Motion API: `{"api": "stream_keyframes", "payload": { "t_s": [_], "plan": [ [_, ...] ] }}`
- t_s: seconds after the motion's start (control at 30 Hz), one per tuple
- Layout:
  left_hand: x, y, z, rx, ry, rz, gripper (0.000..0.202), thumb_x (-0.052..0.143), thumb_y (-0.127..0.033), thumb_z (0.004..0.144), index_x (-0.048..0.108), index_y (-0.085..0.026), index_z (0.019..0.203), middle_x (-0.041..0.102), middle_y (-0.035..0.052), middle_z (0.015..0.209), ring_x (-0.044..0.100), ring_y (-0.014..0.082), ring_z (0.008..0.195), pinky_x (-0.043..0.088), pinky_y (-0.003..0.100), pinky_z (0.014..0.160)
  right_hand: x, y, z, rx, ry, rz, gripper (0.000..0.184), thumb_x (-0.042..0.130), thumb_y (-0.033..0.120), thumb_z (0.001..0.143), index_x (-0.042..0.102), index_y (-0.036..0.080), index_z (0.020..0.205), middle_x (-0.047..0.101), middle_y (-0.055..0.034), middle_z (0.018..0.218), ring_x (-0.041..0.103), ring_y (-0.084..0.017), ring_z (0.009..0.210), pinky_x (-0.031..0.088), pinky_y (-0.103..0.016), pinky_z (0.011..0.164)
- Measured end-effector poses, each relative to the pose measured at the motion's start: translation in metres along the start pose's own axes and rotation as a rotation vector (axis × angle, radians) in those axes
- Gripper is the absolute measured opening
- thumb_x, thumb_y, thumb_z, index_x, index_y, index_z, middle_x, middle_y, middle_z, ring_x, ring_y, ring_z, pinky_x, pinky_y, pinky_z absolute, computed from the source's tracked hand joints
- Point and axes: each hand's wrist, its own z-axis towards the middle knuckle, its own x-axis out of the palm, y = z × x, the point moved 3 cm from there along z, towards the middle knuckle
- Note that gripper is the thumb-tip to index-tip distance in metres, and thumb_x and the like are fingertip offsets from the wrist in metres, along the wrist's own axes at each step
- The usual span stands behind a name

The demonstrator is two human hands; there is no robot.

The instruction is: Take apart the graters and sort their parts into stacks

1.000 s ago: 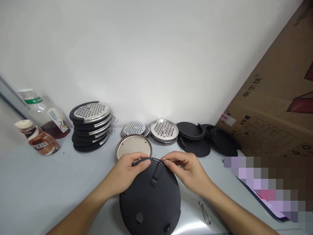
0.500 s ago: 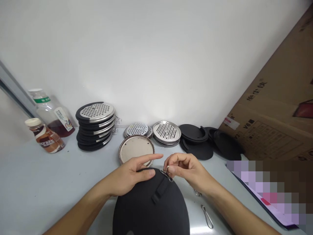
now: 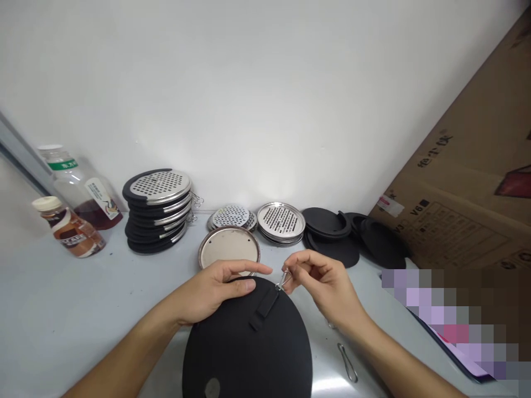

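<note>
A black round pad (image 3: pixel 249 348) with a strap loop (image 3: pixel 264 308) lies upside down on the grey table in front of me. My left hand (image 3: pixel 215 290) rests on its far edge, thumb pressed to the rim and forefinger stretched out. My right hand (image 3: pixel 321 282) pinches a small metal clip (image 3: pixel 282 280) at the end of the strap loop. A plain metal disc (image 3: pixel 228 247) lies just beyond the pad.
At the back stand a stack of black pads topped with perforated metal plates (image 3: pixel 157 210), loose perforated plates (image 3: pixel 280 221) and black rings (image 3: pixel 332 235). Two bottles (image 3: pixel 70 221) stand at the left. A cardboard box (image 3: pixel 468 188) leans at the right. Another metal clip (image 3: pixel 347 362) lies by my right forearm.
The black pad has turned and slid a little toward me. My right hand has lifted the clip at the strap's end, and my left forefinger has straightened out.
</note>
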Motion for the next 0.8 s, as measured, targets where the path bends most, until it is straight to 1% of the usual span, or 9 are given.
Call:
{"api": "stream_keyframes", "payload": {
  "t_s": [0.07,0.13,0.17,0.23,0.3,0.43,0.57,0.7,0.8],
  "plan": [
    [0.003,0.0,0.0,0.019,0.015,0.058,0.03,0.06,-0.036,0.089,0.068,-0.025,0.116,0.067,0.0041,0.104,0.06,0.0198,0.095,0.043,0.029,0.083,0.006,-0.002,0.0,-0.006,0.023,0.003,0.016,0.061,0.032,0.089,0.067,0.017,0.089,0.069,-0.0031,0.064,0.067,-0.017,0.059,0.054,-0.031,0.063],
    [0.007,0.004,0.001,0.004,0.006,0.081,0.027,0.061,-0.035,0.088,0.067,-0.025,0.112,0.064,0.0009,0.09,0.058,0.016,0.081,0.042,0.025,0.074,0.012,-0.003,-0.001,-0.071,-0.008,-0.078,0.014,0.062,0.029,0.088,0.07,0.018,0.09,0.069,-0.0034,0.07,0.065,-0.015,0.061,0.052,-0.03,0.063],
    [0.009,0.007,0.002,-0.009,0.005,0.063,0.026,0.063,-0.035,0.087,0.065,-0.025,0.111,0.061,-0.0011,0.082,0.054,0.0136,0.073,0.04,0.024,0.068,0.015,-0.003,-0.001,-0.11,-0.011,-0.137,0.013,0.063,0.027,0.087,0.072,0.019,0.091,0.069,-0.0039,0.075,0.064,-0.015,0.063,0.051,-0.029,0.063],
    [0.012,0.013,0.003,-0.04,0.026,-0.031,0.025,0.065,-0.036,0.086,0.06,-0.023,0.107,0.053,-0.0046,0.071,0.046,0.0097,0.06,0.036,0.021,0.059,0.02,-0.002,-0.001,-0.148,0.034,-0.215,0.014,0.063,0.024,0.087,0.074,0.021,0.094,0.068,-0.005,0.084,0.063,-0.015,0.07,0.05,-0.028,0.064],
    [0.014,0.016,0.004,-0.064,0.046,-0.129,0.026,0.065,-0.037,0.085,0.056,-0.022,0.105,0.049,-0.006,0.069,0.042,0.0076,0.055,0.033,0.02,0.054,0.022,-0.001,-0.001,-0.121,0.093,-0.203,0.017,0.061,0.024,0.087,0.075,0.022,0.097,0.065,-0.0045,0.084,0.061,-0.014,0.071,0.049,-0.027,0.063],
    [0.012,0.015,0.004,-0.093,0.037,-0.171,0.03,0.064,-0.038,0.086,0.055,-0.023,0.11,0.054,-0.005,0.069,0.046,0.0077,0.054,0.033,0.018,0.051,0.014,0.007,-0.001,-0.056,0.085,-0.103,0.016,0.066,0.024,0.084,0.075,0.021,0.097,0.059,-0.0012,0.079,0.058,-0.012,0.064,0.048,-0.027,0.061],
    [0.01,0.013,0.003,-0.103,0.02,-0.196,0.029,0.066,-0.038,0.085,0.059,-0.021,0.108,0.058,-0.0038,0.069,0.05,0.0076,0.053,0.034,0.017,0.049,0.007,0.011,-0.001,0.033,0.18,-0.047,0.013,0.067,0.024,0.082,0.075,0.02,0.093,0.059,-0.001,0.079,0.058,-0.011,0.064,0.048,-0.027,0.061],
    [0.009,0.014,0.004,-0.101,0.014,-0.255,0.033,0.066,-0.037,0.086,0.058,-0.023,0.114,0.064,-0.0018,0.073,0.057,0.0091,0.057,0.041,0.017,0.052,0.004,0.013,-0.002,-0.005,0.259,-0.096,0.013,0.065,0.026,0.086,0.075,0.021,0.093,0.063,-0.0039,0.087,0.059,-0.014,0.076,0.048,-0.028,0.068],
    [0.009,0.014,0.005,-0.098,0.019,-0.265,0.039,0.066,-0.036,0.086,0.056,-0.025,0.122,0.068,0.0007,0.078,0.06,0.0106,0.059,0.044,0.019,0.054,0.003,0.015,-0.002,-0.042,0.241,-0.137,0.01,0.064,0.025,0.086,0.073,0.021,0.089,0.065,-0.0044,0.09,0.06,-0.015,0.082,0.048,-0.028,0.074]
  ]
}}
